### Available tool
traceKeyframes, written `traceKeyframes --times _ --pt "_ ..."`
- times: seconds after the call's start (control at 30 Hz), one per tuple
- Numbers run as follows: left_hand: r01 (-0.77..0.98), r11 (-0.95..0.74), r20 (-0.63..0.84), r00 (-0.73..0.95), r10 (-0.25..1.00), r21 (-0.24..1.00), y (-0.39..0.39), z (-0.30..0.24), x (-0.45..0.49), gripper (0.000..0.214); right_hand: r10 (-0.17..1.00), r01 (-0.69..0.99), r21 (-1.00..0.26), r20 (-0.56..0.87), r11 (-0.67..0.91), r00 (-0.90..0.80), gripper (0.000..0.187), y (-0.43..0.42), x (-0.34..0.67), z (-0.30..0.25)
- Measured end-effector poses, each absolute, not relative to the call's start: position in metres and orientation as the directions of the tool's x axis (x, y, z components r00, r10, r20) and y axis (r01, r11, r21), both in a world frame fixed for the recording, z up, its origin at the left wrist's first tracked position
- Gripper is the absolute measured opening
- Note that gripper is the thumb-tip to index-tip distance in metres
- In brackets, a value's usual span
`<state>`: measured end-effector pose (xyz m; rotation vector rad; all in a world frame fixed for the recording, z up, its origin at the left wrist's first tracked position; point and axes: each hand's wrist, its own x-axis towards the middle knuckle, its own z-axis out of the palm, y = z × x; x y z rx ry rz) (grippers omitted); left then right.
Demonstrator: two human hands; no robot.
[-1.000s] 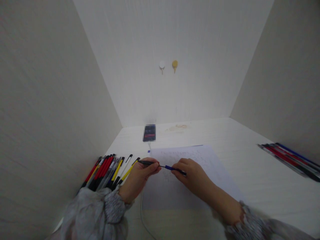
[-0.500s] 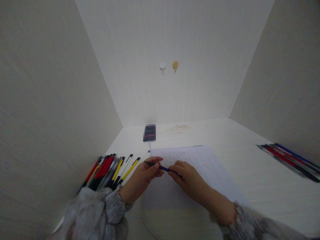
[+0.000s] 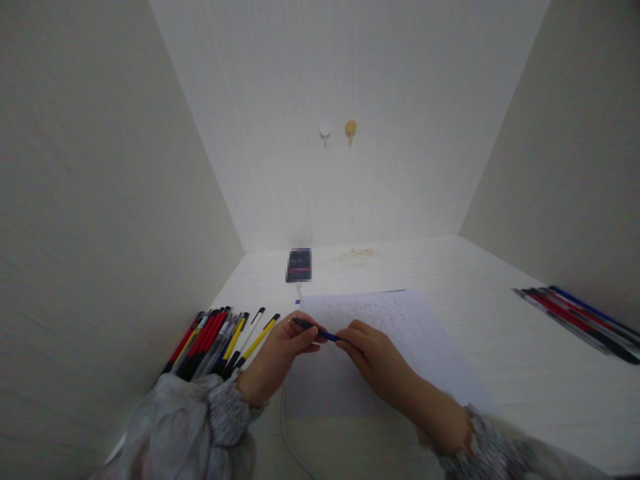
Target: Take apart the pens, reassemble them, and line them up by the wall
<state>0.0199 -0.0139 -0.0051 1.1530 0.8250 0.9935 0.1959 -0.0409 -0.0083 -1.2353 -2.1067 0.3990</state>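
Note:
A dark blue pen (image 3: 329, 335) with a black end is held level between my two hands. My left hand (image 3: 287, 347) pinches it near the black end, between thumb and fingers. My right hand (image 3: 375, 353) is closed on the other end, which its fingers largely hide. Both hands are above a white sheet of paper (image 3: 320, 393) covered in part with faint reddish writing. Close to my left wrist lies a row of pens (image 3: 215, 340) in red, yellow, white, grey and black.
A phone-like dark device (image 3: 299, 265), blurred out, lies at the back with a white cable (image 3: 283, 413) near the paper. More pens (image 3: 575, 320) lie by the right wall. A white hook (image 3: 325, 129) and a yellow hook (image 3: 351, 128) are on the back wall.
My left fingers have shifted slightly on the pen, and more of its black end shows. My right fingers now cover the pen's other end, which stuck out before.

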Motion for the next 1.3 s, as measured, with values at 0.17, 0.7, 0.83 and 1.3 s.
traceKeyframes --times 0.17,0.7,0.83,1.3 --pt "-0.203 0.129 -0.031 0.426 0.904 0.971 -0.014 -0.005 0.02 0.012 0.877 0.618 -0.622 0.356 0.481 -0.323 0.022 -0.039 0.196 -0.011" --pt "-0.41 0.137 0.007 0.33 0.944 0.902 -0.01 -0.005 0.018 0.01 0.927 0.441 -0.817 0.351 0.371 -0.13 0.016 -0.037 0.207 -0.004" --pt "-0.411 0.167 -0.019 0.341 0.94 0.896 -0.009 -0.006 0.017 0.01 0.935 0.418 -0.836 0.312 0.355 -0.168 0.01 -0.039 0.204 -0.006" --pt "-0.404 0.161 -0.043 0.286 0.957 0.9 -0.009 -0.005 0.016 0.01 0.947 0.174 -0.939 0.268 0.298 -0.174 0.011 -0.042 0.207 0.003"
